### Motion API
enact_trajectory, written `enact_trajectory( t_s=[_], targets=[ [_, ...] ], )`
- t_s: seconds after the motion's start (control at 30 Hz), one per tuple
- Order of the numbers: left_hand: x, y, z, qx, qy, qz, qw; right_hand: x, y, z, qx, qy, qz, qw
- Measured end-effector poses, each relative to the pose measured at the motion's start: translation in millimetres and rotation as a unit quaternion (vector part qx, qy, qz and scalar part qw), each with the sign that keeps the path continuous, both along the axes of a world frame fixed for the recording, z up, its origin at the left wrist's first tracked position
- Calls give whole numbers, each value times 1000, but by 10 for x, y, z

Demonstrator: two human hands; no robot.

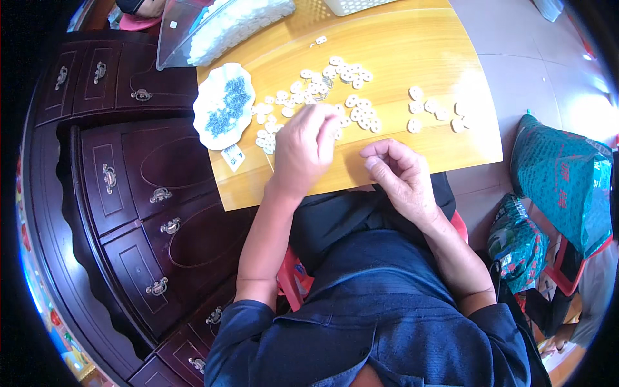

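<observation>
My left hand (304, 149) is over the near middle of the wooden table, fingers curled together and pointing down among small white oval pieces with holes (365, 116). Its fingertips are mostly hidden, so what they hold cannot be made out. My right hand (401, 180) is at the table's near edge, thumb and forefinger brought close together; anything between them is too small to name. To the left, a white scalloped dish (205, 97) bears many small dark metal pins (231, 106). A few thin metal pins (327, 84) lie among the white pieces beyond my left hand.
A clear bin of white pieces (238, 29) stands at the table's far left, a white perforated basket (358, 5) at the far edge. Dark wooden drawers (155, 155) flank the left. Teal bags (564, 174) stand right; another person's hand (562, 335) shows at lower right.
</observation>
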State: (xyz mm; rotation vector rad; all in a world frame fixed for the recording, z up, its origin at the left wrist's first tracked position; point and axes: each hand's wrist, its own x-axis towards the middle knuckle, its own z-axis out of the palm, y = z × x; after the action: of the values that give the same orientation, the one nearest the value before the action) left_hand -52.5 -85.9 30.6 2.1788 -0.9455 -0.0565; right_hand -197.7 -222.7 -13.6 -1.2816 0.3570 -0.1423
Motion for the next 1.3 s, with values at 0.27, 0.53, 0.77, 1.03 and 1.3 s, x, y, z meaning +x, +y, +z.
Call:
enact_trajectory(
  t_s=[0.27,0.53,0.77,1.03,1.3],
  targets=[
    [-417,172,98,-21,-53,-89,994,3,-10,49,63,-2,12,998],
    [-488,270,56,-39,-63,-115,991,-18,-30,-1,44,21,98,994],
    [-589,361,-13,-90,122,-56,987,-20,-22,40,-43,23,115,992],
    [-557,472,-82,-211,389,24,896,64,19,205,-245,-31,53,968],
    [-503,622,-181,-214,400,51,890,446,-121,274,-439,-21,3,898]
  ],
)
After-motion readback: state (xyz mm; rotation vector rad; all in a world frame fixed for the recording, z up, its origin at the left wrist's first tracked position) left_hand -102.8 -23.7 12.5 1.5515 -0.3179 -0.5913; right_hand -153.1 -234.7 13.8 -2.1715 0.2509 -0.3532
